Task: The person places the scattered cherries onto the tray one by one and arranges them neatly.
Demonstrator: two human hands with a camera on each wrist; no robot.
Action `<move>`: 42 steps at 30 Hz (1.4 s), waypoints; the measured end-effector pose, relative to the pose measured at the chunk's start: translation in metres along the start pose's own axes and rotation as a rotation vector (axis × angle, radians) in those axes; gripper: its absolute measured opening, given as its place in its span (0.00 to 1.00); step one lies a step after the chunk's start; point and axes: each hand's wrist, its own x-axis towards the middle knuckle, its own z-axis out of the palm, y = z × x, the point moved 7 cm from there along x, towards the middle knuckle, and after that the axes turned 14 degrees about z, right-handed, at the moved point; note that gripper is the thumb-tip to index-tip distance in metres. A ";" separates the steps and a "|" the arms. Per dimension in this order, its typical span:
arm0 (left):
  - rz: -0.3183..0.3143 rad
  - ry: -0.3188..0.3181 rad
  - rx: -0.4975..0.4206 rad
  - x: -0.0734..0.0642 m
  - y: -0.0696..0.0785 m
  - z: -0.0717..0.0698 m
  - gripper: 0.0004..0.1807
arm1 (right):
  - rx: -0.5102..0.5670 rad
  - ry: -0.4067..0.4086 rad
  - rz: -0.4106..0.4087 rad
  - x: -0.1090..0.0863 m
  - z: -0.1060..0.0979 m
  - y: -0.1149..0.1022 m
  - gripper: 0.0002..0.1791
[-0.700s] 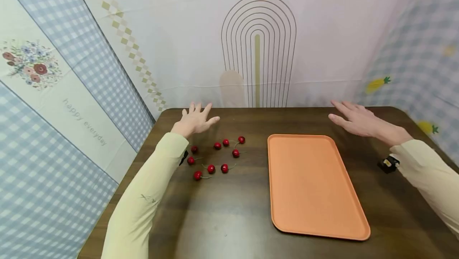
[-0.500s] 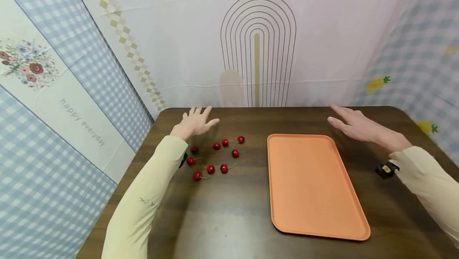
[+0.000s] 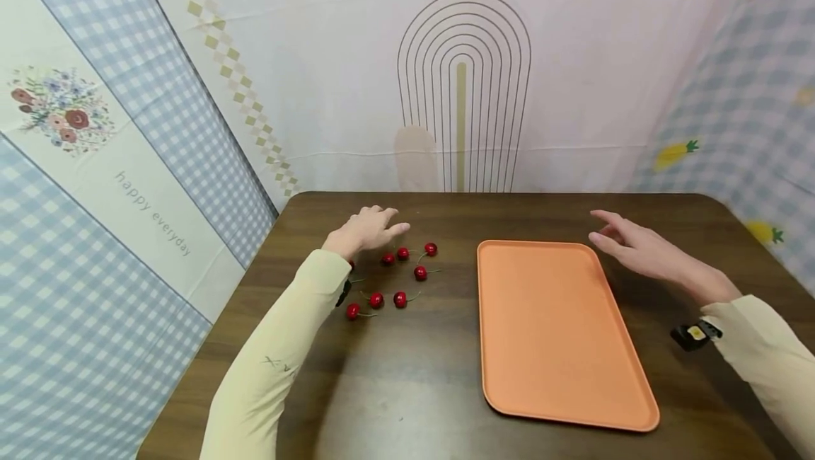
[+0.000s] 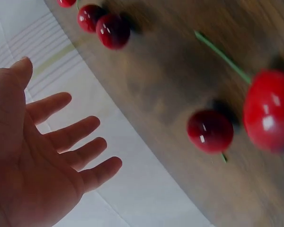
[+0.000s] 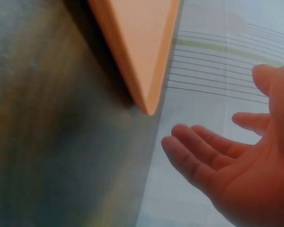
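My left hand [image 3: 368,229] hovers over the left part of the table, close behind the cherries, fingers spread and holding nothing. Several red cherries with green stems lie loosely scattered there, among them a front cherry [image 3: 353,312] and a right-hand cherry [image 3: 421,273]. My forearm partly covers others. In the left wrist view a dark cherry [image 4: 210,131] lies in front of the relaxed fingers [image 4: 75,132]. Near the far right corner of an orange tray [image 3: 560,332], my right hand [image 3: 643,251] hangs with loosely bent fingers and nothing in it.
The brown wooden table [image 3: 382,389] ends at a patterned cloth backdrop [image 3: 318,92] hanging behind it. A blue checked cloth [image 3: 83,283] hangs along the left side. Each wrist wears a small black camera, such as the right wrist camera [image 3: 690,336].
My left hand has shifted right and nearer, toward the cherries, its fingers less stretched. My right hand has come down and closer to the tray, fingers bending. Cherries and tray stay put.
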 end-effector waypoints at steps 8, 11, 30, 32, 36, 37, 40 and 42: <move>0.051 -0.017 0.045 0.006 0.021 0.009 0.29 | 0.140 -0.131 0.054 -0.004 0.024 0.015 0.30; 0.091 -0.018 0.043 0.008 0.031 0.012 0.25 | 0.189 -0.176 0.075 -0.007 0.031 0.021 0.28; 0.111 -0.078 0.131 0.025 0.062 0.036 0.12 | 0.325 -0.324 0.051 -0.014 0.047 0.036 0.24; 0.104 -0.080 0.140 0.026 0.063 0.037 0.11 | 0.328 -0.332 0.042 -0.012 0.047 0.036 0.24; 0.090 -0.068 0.154 0.027 0.063 0.038 0.08 | 0.354 -0.355 0.025 -0.011 0.047 0.038 0.23; 0.089 -0.061 0.156 0.027 0.063 0.038 0.08 | 0.362 -0.360 0.019 -0.011 0.047 0.039 0.24; 0.093 -0.030 0.154 0.028 0.065 0.036 0.06 | 0.381 -0.366 0.006 -0.013 0.046 0.042 0.24; 0.100 -0.016 0.149 0.028 0.066 0.035 0.06 | 0.388 -0.376 -0.002 -0.014 0.046 0.043 0.25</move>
